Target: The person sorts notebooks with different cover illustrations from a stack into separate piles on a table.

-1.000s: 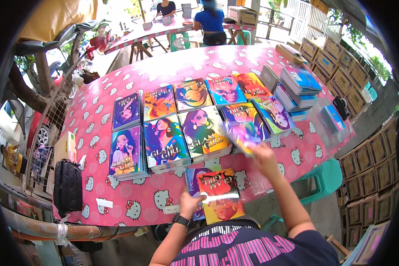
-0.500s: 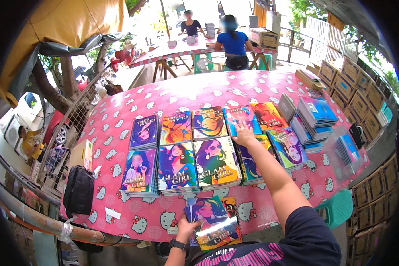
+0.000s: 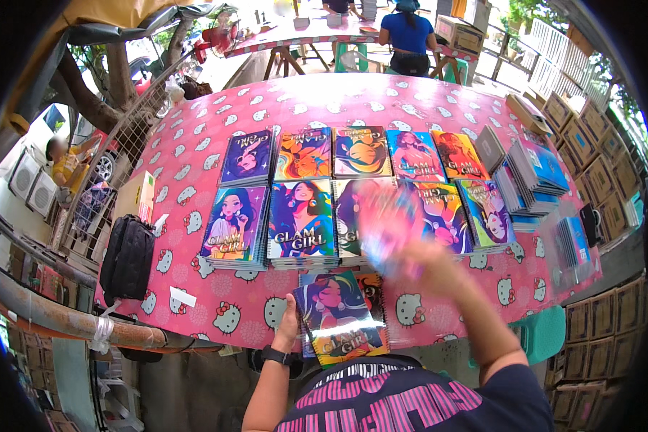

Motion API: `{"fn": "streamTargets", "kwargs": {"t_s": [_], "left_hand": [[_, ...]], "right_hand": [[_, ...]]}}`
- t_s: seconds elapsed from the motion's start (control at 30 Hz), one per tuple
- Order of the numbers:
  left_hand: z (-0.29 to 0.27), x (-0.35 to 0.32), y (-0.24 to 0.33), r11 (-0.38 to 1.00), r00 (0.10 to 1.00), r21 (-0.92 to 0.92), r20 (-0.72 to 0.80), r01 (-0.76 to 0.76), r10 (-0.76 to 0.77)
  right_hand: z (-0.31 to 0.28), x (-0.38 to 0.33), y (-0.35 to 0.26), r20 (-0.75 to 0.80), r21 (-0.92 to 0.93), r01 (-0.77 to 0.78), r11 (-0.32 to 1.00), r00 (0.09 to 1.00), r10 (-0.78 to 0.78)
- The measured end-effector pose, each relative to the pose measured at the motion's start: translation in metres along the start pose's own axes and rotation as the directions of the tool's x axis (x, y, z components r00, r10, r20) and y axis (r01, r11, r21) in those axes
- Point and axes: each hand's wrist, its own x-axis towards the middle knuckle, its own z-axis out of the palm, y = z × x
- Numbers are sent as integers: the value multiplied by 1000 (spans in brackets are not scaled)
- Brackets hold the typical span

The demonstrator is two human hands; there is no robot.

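Observation:
My left hand [image 3: 288, 327] grips the left edge of a small fanned bundle of spiral notebooks [image 3: 338, 309] at the table's near edge. The top one has a green and purple cover with a woman's portrait. My right hand [image 3: 432, 270], smeared by motion, holds a pink and blue notebook [image 3: 387, 225], also blurred, above the front row of stacks. Behind it lies a stack with a similar pink and blue cover [image 3: 414, 155]. Two rows of notebook stacks run across the table, among them a purple one [image 3: 234, 225] and a blue one [image 3: 302, 219].
A black bag [image 3: 127, 255] and a cardboard box [image 3: 138, 196] sit at the left edge. Blue-covered books [image 3: 536, 176] are piled at right, near a green stool [image 3: 547, 335]. Cartons [image 3: 605, 317] stack up beyond. Two people sit at a far table [image 3: 324, 32].
My right hand has lifted a pink and blue notebook off the back row and brought it toward me. My left hand still holds the bundle. The view has tilted down.

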Motion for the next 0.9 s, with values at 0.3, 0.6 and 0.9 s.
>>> {"fn": "streamTargets", "kwargs": {"t_s": [0.3, 0.6, 0.9], "left_hand": [[22, 4, -4, 528, 887, 847, -191, -68, 420], [-17, 2, 12, 971, 985, 186, -51, -153, 165], [-5, -16, 27, 895, 977, 432, -112, -115, 179]], "right_hand": [[87, 19, 14, -175, -388, -214, 897, 972, 156], [94, 7, 5, -229, -161, -166, 973, 965, 127], [98, 71, 25, 277, 110, -236, 966, 940, 198]]}}
